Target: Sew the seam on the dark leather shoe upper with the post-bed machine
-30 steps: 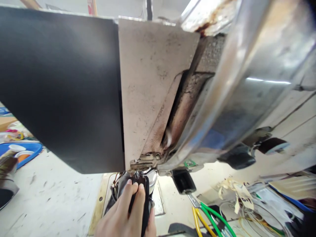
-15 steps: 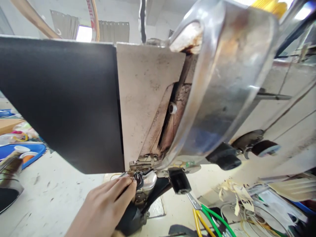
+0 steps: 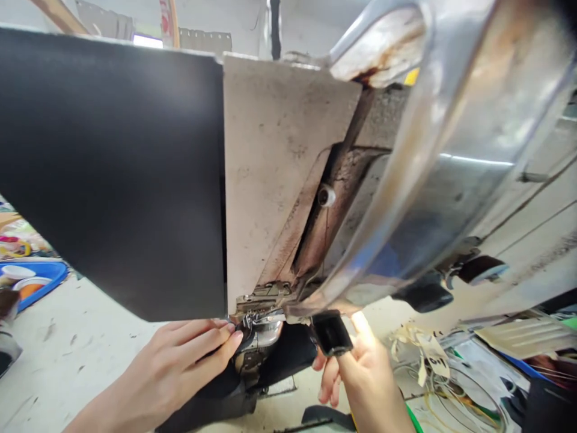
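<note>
A sewing machine head (image 3: 288, 174) fills the view, its presser foot (image 3: 265, 319) low in the middle. My left hand (image 3: 175, 367) is on the left of the foot, thumb and fingertips closed together at the edge of a black material (image 3: 288, 355). That material lies under the foot and stretches below my hand. My right hand (image 3: 367, 373) reaches up under the machine on the right, behind a black block-shaped part (image 3: 332, 332) that hides some of it. Its visible fingers are loosely curled and apart, close to the material's right end; nothing shows in them.
A large dark panel (image 3: 112, 180) and a shiny metal guard (image 3: 406, 216) flank the machine head. Black knobs (image 3: 424, 291) jut out at right. Tangled cords with a paper tag (image 3: 435, 361) lie beyond my right hand; a blue tray (image 3: 49, 279) stands far left.
My right hand has come into view under the machine, covering most of the green- and yellow-handled tools. My left hand stays by the foot, turned flatter. The view has shifted closer.
</note>
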Motion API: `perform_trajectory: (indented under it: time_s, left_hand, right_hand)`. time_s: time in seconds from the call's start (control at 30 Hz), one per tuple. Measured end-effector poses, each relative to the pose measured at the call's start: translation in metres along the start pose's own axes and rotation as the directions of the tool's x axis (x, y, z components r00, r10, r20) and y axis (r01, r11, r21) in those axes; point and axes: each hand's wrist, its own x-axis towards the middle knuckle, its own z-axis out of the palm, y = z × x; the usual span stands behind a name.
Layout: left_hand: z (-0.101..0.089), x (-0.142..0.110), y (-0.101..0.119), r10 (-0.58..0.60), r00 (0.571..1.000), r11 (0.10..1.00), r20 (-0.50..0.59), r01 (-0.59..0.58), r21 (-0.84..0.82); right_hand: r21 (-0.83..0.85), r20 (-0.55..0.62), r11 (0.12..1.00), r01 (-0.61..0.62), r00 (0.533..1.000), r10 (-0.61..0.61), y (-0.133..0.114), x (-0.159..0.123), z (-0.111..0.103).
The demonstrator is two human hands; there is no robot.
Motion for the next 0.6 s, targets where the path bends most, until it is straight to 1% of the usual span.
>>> perform_trajectory:
  time_s: [0.03, 0.1, 0.13, 0.17, 0.2, 0.23, 0.3, 0.33, 0.4, 0.53, 0.6]
  left_hand:
    - [0.000, -0.001, 0.000, -0.007, 1.000, 1.000, 0.007, 0.007, 0.002]
    - [0.001, -0.001, 0.001, -0.028, 0.999, 1.000, 0.018, 0.028, 0.000]
    - [0.001, 0.000, 0.003, -0.044, 0.999, 0.999, 0.028, 0.044, -0.004]
    - [0.001, 0.001, 0.005, -0.065, 0.997, 0.998, 0.039, 0.065, -0.006]
    - [0.000, 0.003, 0.007, -0.084, 0.995, 0.996, 0.052, 0.085, -0.004]
    - [-0.001, 0.005, 0.009, -0.107, 0.993, 0.994, 0.048, 0.107, 0.005]
    - [-0.003, 0.010, 0.014, -0.125, 0.992, 0.992, 0.014, 0.124, 0.034]
    - [-0.005, 0.013, 0.016, -0.124, 0.992, 0.991, -0.002, 0.124, 0.046]
    - [-0.008, 0.016, 0.021, -0.147, 0.989, 0.987, -0.007, 0.147, 0.059]
    - [-0.009, 0.012, 0.028, -0.253, 0.964, 0.967, 0.085, 0.251, 0.037]
    - [-0.007, 0.011, 0.032, -0.241, 0.967, 0.970, 0.079, 0.238, 0.047]
  right_hand:
    - [-0.021, -0.039, 1.000, 0.016, 0.999, -0.017, 0.006, -0.002, -0.002]
    - [-0.089, -0.141, 0.989, 0.115, 0.982, -0.127, 0.017, -0.006, -0.006]
    - [-0.123, -0.179, 0.980, 0.155, 0.968, -0.176, 0.021, -0.007, -0.006]
    - [-0.141, -0.194, 0.975, 0.173, 0.961, -0.198, 0.024, -0.008, -0.006]
    - [-0.138, -0.186, 0.977, 0.161, 0.965, -0.185, 0.027, -0.008, -0.005]
    - [-0.117, -0.163, 0.985, 0.127, 0.976, -0.145, 0.028, -0.008, -0.004]
    - [-0.064, -0.101, 0.997, 0.052, 0.993, -0.058, 0.029, -0.004, 0.000]
    - [-0.051, -0.079, 0.998, 0.038, 0.996, -0.042, 0.030, -0.001, 0.001]
    - [-0.030, -0.050, 0.997, 0.068, 0.996, -0.069, 0.030, 0.007, 0.003]
    - [0.052, -0.009, 0.989, 0.138, 0.990, -0.137, 0.036, 0.021, 0.003]
    - [0.077, -0.018, 0.985, 0.154, 0.988, -0.153, 0.040, 0.026, 0.003]
